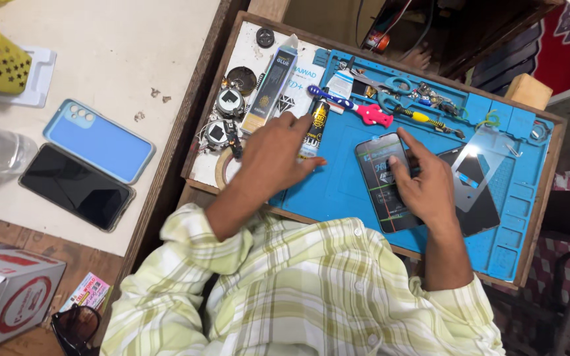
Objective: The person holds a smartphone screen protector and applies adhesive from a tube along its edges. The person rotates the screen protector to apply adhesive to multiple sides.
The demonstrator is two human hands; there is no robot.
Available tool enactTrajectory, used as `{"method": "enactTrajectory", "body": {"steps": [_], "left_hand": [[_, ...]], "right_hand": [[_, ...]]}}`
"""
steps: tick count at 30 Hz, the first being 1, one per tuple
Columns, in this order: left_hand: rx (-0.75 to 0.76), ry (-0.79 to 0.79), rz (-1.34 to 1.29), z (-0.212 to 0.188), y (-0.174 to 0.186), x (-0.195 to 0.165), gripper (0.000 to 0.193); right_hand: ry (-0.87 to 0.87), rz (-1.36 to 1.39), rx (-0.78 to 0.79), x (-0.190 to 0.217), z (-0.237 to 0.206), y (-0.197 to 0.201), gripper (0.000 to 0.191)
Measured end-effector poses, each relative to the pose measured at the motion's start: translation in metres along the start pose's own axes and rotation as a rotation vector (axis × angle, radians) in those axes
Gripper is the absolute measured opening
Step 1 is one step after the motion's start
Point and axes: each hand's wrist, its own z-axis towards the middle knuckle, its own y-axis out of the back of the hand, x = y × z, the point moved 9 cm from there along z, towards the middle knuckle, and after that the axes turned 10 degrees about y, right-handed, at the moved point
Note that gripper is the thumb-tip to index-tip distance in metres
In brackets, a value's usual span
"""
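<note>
The right hand (pixel 430 188) presses open fingers on the phone (pixel 384 184), lying lengthwise toward the blue mat's (pixel 338 191) near edge; the left hand (pixel 275 158), open, touches the glue tube (pixel 315 128).

Blue work mat (pixel 338 191) in a wooden tray (pixel 542 198) at the desk's right end. Left hand (pixel 275 158) flat near the mat's left edge, fingertips touching a black-and-yellow glue tube (pixel 316 125), grip loose and holding nothing. Right hand (pixel 427 184) at mid-mat, thumb and forefinger pressed on the dark phone (pixel 384 181) lying face up. Clear screen protector (pixel 479 161) just right of that hand, over a second dark slab. Toothbrush (pixel 338 102), pink tool (pixel 372 115) and scissors (pixel 390 86) along the mat's far edge. Blue-cased phone (pixel 100 140) and black phone (pixel 77 188) side by side near the desk's left edge.
</note>
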Motion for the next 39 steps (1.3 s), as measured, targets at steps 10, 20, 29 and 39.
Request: {"method": "enactTrajectory", "body": {"steps": [10,20,29,39], "left_hand": [[-0.083,0.030,-0.150,0.025,-0.021,0.007,0.088],[0.133,-0.004,-1.369,-0.006,-0.064,0.012,0.053],[0.084,-0.071,-1.606,-0.005,-0.108,-0.037,0.039],[-0.049,-0.226,-1.513,-0.006,-0.062,-0.011,0.046]], "right_hand": [[0.218,-0.218,-0.087,0.051,0.011,0.018,0.040],[0.176,0.330,-0.011,0.064,-0.008,-0.032,0.072],[0.216,0.590,-0.191,0.022,-0.017,-0.026,0.042],[0.130,0.536,-0.164,-0.011,-0.016,0.002,0.020]]}}
